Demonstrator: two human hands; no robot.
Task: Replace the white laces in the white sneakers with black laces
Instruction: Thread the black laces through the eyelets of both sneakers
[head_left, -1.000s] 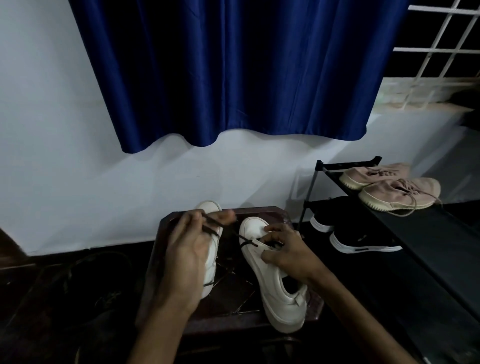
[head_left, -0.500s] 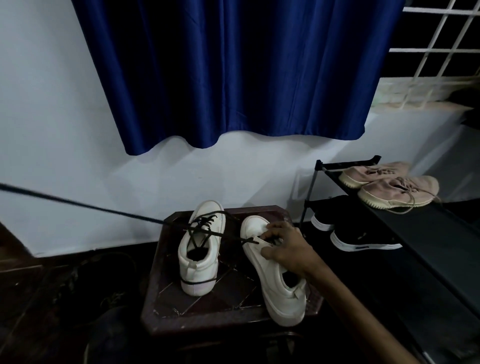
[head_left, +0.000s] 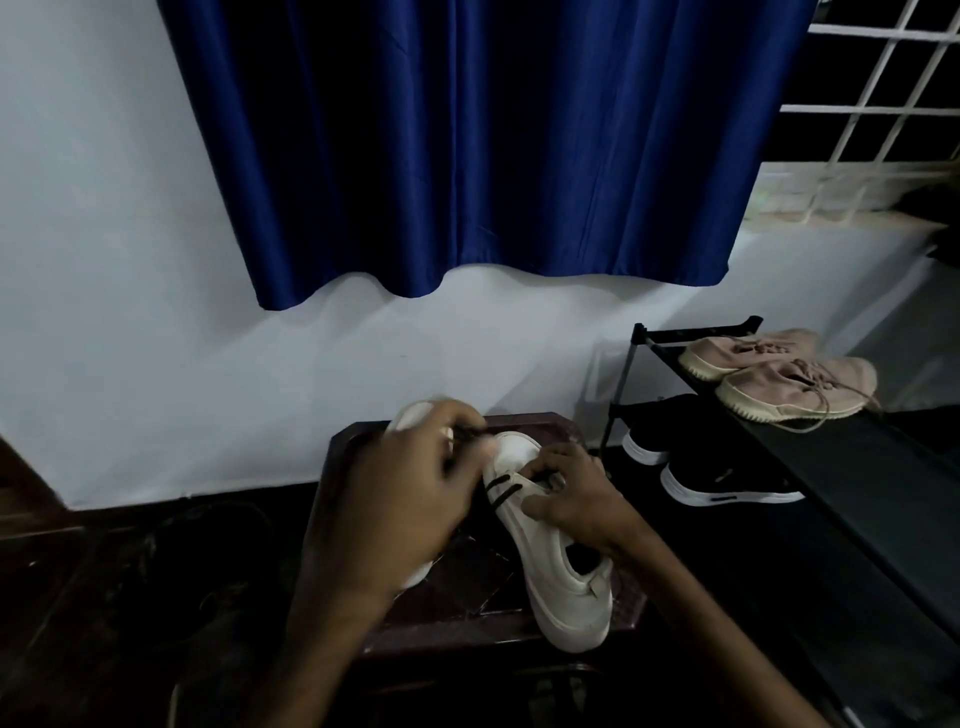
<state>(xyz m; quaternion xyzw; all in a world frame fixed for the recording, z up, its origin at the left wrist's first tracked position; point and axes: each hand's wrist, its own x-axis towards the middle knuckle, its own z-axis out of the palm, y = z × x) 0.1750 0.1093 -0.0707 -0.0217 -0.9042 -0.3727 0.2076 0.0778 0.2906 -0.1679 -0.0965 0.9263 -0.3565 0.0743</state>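
At ten o'clock the left hand (head_left: 410, 499) pinches the limp black lace (head_left: 503, 491) (likely best held near its tip), while curled fingers of the right hand (head_left: 576, 501) clamp the light sneaker (head_left: 556, 561).

left sneaker (head_left: 413, 415): mostly hidden behind the left grip (head_left: 410, 499); only the toe and a heel sliver show.
black lace (head_left: 470, 431): motion-blurred at the left fingertips; its run is untraceable.
right sneaker (head_left: 561, 582): upper eyelets covered by the right grip (head_left: 571, 499).
window grille (head_left: 883, 104): cut off by the right edge.
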